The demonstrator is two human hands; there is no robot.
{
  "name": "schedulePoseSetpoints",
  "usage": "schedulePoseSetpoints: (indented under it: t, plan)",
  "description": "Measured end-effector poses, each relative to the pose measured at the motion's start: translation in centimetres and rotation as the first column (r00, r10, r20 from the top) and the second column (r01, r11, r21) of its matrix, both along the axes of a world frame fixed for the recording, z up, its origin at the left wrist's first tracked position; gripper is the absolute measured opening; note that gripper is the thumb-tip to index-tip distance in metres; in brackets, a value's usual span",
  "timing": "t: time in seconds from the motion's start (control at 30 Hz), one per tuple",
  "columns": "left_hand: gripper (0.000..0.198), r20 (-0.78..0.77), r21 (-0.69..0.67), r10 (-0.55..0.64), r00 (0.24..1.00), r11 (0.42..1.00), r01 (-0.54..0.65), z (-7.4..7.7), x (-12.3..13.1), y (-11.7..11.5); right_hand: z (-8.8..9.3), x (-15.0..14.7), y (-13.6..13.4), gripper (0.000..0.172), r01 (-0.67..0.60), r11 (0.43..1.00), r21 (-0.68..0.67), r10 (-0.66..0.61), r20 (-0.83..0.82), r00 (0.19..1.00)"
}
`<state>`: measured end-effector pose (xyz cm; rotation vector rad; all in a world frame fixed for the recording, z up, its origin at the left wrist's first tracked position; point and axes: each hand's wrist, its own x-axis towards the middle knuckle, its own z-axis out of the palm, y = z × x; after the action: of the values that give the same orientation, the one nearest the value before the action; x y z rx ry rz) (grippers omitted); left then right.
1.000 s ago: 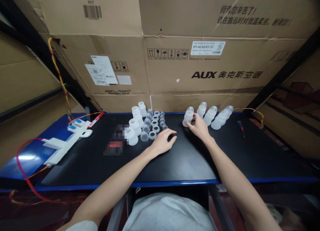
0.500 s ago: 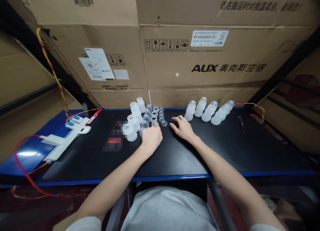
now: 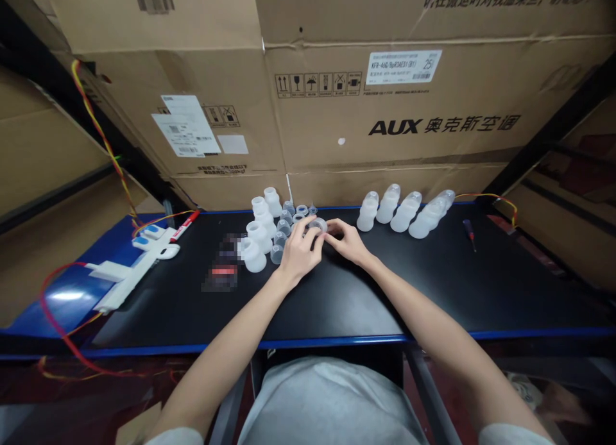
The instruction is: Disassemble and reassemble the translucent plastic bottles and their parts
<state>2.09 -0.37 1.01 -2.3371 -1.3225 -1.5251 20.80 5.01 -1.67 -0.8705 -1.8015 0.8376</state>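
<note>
My left hand (image 3: 299, 251) is closed round the side of a translucent bottle ring (image 3: 318, 226), held above the table. The thumb and fingers of my right hand (image 3: 350, 242) pinch its right edge; any smaller part inside it is too small to make out. Left of my hands stand open, frosted baby bottles (image 3: 254, 255) in a slanting row. Beside them are clear dome caps (image 3: 277, 254), then more bottle rings (image 3: 301, 210) and small clear teats (image 3: 312, 209), partly hidden by my left hand. Several capped baby bottles (image 3: 368, 211) stand to the right.
A white power strip (image 3: 126, 285) with plugs and a red marker (image 3: 185, 226) lie at the left of the black table (image 3: 337, 304). A small screwdriver (image 3: 469, 235) lies at the right. Behind stands a large cardboard sheet (image 3: 327, 124).
My left hand has risen from the caps and moved right with a bottle ring. My right hand has closed from spread fingers to a pinch on the ring, so both hands meet.
</note>
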Motion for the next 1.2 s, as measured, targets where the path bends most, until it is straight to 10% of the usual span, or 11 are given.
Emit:
schedulePoseSetpoints:
  t: [0.27,0.73,1.2]
  plan:
    - [0.038,0.150,-0.055,-0.096,0.984,0.993,0.105,-1.2,-1.8,1.4,1.7,-0.3,-0.6,0.051,0.080,0.996,0.037,-0.073,-0.156,0.985]
    - [0.040,0.326,-0.085,-0.213,0.921,0.964,0.253,-1.4,-0.8,1.0,3.6,0.8,-2.5,0.072,-0.223,0.914,-0.339,0.080,-0.387,0.918]
    - [0.037,0.259,-0.050,-0.211,0.943,0.972,0.232,-0.6,-0.4,0.3,3.6,0.3,-3.2,0.063,-0.232,0.875,-0.425,0.034,-0.424,0.905]
